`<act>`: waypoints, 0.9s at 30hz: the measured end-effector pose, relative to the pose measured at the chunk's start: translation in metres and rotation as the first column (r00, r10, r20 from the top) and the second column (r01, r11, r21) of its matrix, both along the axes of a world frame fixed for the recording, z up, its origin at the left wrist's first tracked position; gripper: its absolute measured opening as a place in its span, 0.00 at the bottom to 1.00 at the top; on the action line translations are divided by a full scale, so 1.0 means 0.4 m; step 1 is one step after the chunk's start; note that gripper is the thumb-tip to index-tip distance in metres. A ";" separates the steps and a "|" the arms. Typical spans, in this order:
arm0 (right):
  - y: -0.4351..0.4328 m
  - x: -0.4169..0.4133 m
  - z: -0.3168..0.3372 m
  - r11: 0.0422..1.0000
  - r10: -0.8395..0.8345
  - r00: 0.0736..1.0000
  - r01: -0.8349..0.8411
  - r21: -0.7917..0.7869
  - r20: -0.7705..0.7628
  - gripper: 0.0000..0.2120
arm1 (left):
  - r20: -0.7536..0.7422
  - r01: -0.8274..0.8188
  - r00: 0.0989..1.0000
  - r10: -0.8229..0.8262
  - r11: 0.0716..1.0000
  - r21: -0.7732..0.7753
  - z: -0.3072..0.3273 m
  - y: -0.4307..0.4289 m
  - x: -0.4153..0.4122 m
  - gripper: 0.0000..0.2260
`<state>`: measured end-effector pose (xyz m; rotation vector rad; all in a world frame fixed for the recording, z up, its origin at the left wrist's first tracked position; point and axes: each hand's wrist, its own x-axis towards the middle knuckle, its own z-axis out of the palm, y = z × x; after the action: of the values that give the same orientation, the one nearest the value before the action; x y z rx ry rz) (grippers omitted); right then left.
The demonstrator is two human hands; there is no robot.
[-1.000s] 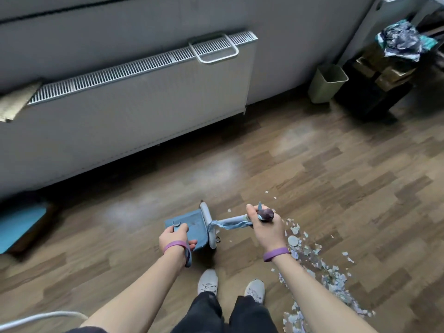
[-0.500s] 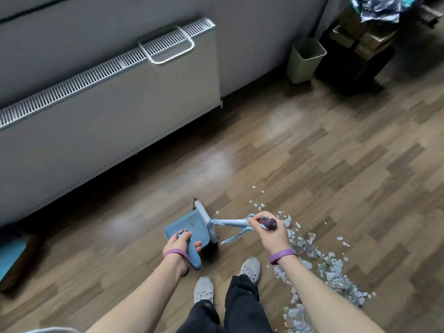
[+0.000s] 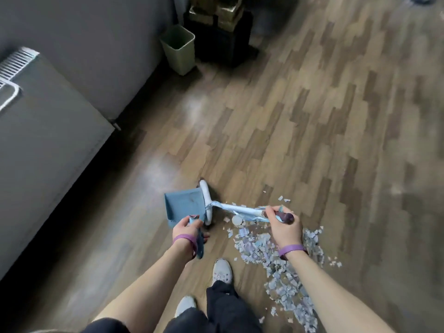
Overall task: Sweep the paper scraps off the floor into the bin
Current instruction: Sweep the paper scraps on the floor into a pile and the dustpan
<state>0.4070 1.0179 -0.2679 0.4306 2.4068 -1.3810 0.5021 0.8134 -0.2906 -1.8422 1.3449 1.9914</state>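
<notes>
our left hand (image 3: 186, 230) is closed around the handle of a blue plastic dustpan (image 3: 183, 206), held just above the brown wood-pattern floor (image 3: 276, 131), while our right hand (image 3: 284, 228) has its grip wrapped tight on the dark purple end of a pale blue hand brush (image 3: 236, 209), whose white head rests against the dustpan's open edge. the torn pale blue paper scraps (image 3: 269, 251) lie heaped on the floor beneath and behind our right wrist, just beside our grey shoes (image 3: 222, 271). a small beige plastic bin (image 3: 179, 49) stands well apart by the grey wall (image 3: 101, 44).
</notes>
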 end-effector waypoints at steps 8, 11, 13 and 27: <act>0.175 0.032 0.048 0.935 -0.320 0.943 0.330 0.128 -0.090 0.13 | -0.043 0.307 0.952 -0.305 0.947 0.093 0.002 0.147 -0.125 0.05; 0.204 0.064 0.050 0.922 -0.362 0.928 0.370 0.113 -0.088 0.13 | -0.071 0.334 0.942 -0.328 0.936 0.111 0.006 0.159 -0.111 0.05; 0.201 0.089 0.056 0.924 -0.371 0.926 0.376 0.070 -0.074 0.11 | -0.080 0.314 0.948 -0.307 0.942 0.114 0.015 0.142 -0.083 0.06; -0.166 0.415 0.137 0.994 -0.105 0.980 0.102 -0.026 -0.171 0.16 | -0.044 0.099 0.994 -0.101 0.994 -0.035 0.109 -0.217 0.311 0.13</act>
<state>0.5729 0.9517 -0.2130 0.4554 2.5394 -1.5403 0.6266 0.7268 -0.2472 -1.7161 1.4602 1.9842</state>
